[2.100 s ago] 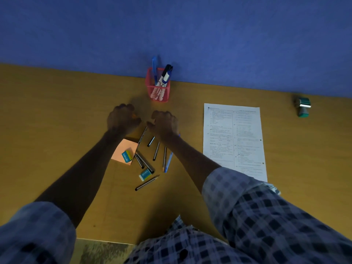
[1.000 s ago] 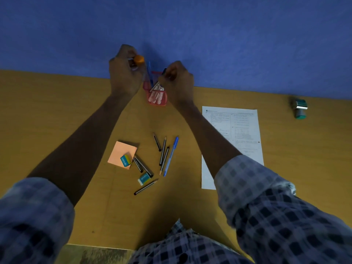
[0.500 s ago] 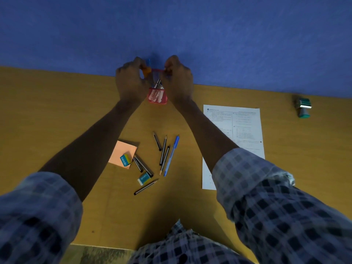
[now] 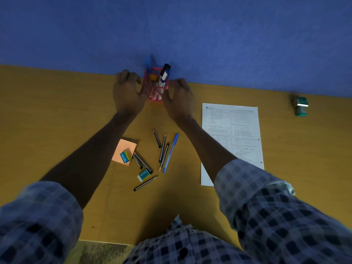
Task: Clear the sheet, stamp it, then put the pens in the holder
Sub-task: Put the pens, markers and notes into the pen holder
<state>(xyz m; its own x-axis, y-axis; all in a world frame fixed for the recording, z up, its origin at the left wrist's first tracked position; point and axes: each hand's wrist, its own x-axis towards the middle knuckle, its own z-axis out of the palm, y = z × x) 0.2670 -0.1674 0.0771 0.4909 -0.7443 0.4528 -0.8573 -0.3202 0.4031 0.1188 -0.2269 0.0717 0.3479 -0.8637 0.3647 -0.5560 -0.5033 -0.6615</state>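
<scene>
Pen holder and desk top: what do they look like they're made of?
Pen holder: likely painted wire mesh, red; pens show through its perforated walls. Desk top: looks like wood-grain laminate or veneer, matte yellow-brown with faint grain; can't tell which.

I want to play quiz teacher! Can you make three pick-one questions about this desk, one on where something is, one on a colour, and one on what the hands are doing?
1. Where is the green-based stamp?
A. on the white printed sheet
B. far right, alone on the wooden desk
C. inside the holder

2. What colour is the square sticky-note pad?
A. orange
B. purple
C. white

3. What are the left hand and right hand doing?
A. each gripping a pencil
B. pressing the stamp
C. open, one on each side of the red mesh pen holder

Answers: 1 B, it sits apart from the white printed sheet, near the blue wall. 2 A, a blue eraser lies on it. 3 C, the fingers are spread and hold nothing.
</scene>
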